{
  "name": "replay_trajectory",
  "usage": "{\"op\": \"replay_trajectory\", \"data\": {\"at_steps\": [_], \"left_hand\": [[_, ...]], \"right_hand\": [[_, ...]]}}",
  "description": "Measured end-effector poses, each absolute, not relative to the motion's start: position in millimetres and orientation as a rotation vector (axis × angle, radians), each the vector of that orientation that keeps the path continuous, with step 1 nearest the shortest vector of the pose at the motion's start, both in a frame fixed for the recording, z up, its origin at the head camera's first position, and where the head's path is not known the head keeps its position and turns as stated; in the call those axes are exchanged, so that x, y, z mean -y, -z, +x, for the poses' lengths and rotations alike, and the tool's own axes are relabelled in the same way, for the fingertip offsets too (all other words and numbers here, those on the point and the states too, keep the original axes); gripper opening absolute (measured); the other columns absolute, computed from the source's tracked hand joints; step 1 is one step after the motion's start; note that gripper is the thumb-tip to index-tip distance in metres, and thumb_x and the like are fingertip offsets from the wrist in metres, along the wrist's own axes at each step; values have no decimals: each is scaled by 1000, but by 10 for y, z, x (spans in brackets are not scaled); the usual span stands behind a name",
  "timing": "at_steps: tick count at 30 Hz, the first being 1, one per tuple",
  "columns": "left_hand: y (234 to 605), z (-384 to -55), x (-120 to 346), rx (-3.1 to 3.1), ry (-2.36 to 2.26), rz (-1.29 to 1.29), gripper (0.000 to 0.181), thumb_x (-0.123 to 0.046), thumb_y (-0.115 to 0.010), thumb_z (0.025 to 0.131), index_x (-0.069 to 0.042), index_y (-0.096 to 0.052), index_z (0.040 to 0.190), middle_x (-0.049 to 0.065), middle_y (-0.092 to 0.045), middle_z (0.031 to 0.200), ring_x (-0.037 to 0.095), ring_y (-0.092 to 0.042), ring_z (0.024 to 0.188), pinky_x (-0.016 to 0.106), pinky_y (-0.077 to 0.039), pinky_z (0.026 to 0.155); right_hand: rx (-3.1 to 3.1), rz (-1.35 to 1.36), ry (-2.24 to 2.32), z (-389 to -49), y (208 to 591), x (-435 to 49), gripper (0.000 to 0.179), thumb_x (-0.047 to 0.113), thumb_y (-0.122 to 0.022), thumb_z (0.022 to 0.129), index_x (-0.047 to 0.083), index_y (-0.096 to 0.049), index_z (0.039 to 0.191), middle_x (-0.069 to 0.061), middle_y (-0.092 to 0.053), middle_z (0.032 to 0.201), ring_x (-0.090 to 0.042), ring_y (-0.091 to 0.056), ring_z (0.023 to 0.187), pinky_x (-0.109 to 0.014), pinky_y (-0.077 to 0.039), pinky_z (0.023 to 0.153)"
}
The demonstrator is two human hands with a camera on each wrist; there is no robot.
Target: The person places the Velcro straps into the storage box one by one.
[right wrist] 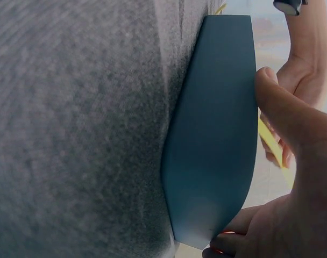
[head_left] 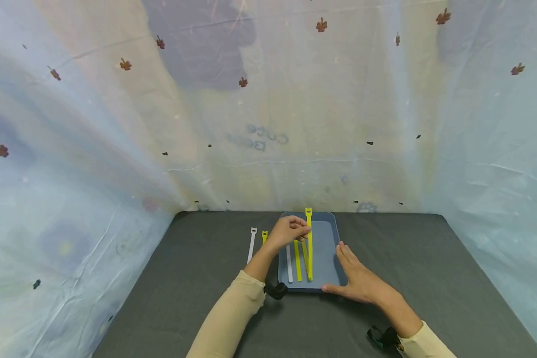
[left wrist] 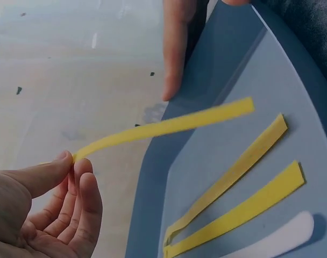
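Note:
My left hand (head_left: 288,229) pinches a yellow slotted strap (head_left: 311,258), resembling a hook-and-loop cable tie, between thumb and fingers. Its tail reaches out over the blue-grey tray (head_left: 327,248). Inside the tray, two yellow straps (left wrist: 236,212) and a white strap (left wrist: 282,236) lie side by side, their far ends hidden behind the left hand in the head view. At the tray's front right corner, my right hand (head_left: 360,278) rests with fairly straight fingers along the right side and its thumb at the front rim.
Left of the tray on the dark grey cloth-covered table (head_left: 210,278) lie another white strap (head_left: 251,246) and a yellow strap (head_left: 264,234), the latter partly hidden by the left arm. A printed translucent curtain (head_left: 295,124) hangs behind the table and along both sides.

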State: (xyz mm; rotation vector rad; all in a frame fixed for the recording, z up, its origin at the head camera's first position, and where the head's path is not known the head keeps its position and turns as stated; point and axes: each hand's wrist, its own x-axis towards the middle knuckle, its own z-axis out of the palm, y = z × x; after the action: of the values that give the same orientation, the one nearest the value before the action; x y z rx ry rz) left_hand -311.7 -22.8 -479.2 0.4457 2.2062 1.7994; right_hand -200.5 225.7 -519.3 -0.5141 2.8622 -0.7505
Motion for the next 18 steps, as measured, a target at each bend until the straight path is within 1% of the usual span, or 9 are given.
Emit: {"op": "replay_trajectory", "data": {"at_steps": [7,13,15,18], "left_hand": [[4849,-3155,89,-2205,-1781,407,22,-14,-76,103,1,-69,116,15,-79,98,53,-71,107,60,-61,95],[4932,-3213,-8,-2226,-1773,370,17,-9,-75,102,3,-69,113,20,-79,98,54,-72,106,59,-62,93],[4967,-3238,-31,-2253,-1754,360,15,-8,-75,102,4,-70,111,21,-79,97,53,-73,104,55,-64,90],[5022,-3274,-59,-2312,-1700,318,13,-8,-76,102,2,-72,109,17,-79,93,46,-76,98,46,-66,83]], "right_hand": [[-2855,-524,755,-2015,5206,-2264,137,80,-74,85,-9,-12,168,-28,-4,177,-48,-10,163,-69,-28,124],[-2871,-547,754,-2019,5224,-2272,137,80,-74,85,-10,-13,168,-30,-6,177,-49,-12,163,-69,-29,124],[-2873,-547,759,-2019,5223,-2274,136,80,-74,85,-10,-13,167,-30,-6,176,-49,-12,163,-69,-29,124],[-2869,-542,760,-2018,5215,-2276,136,80,-74,85,-10,-13,168,-29,-5,177,-48,-11,163,-68,-29,125]]}}
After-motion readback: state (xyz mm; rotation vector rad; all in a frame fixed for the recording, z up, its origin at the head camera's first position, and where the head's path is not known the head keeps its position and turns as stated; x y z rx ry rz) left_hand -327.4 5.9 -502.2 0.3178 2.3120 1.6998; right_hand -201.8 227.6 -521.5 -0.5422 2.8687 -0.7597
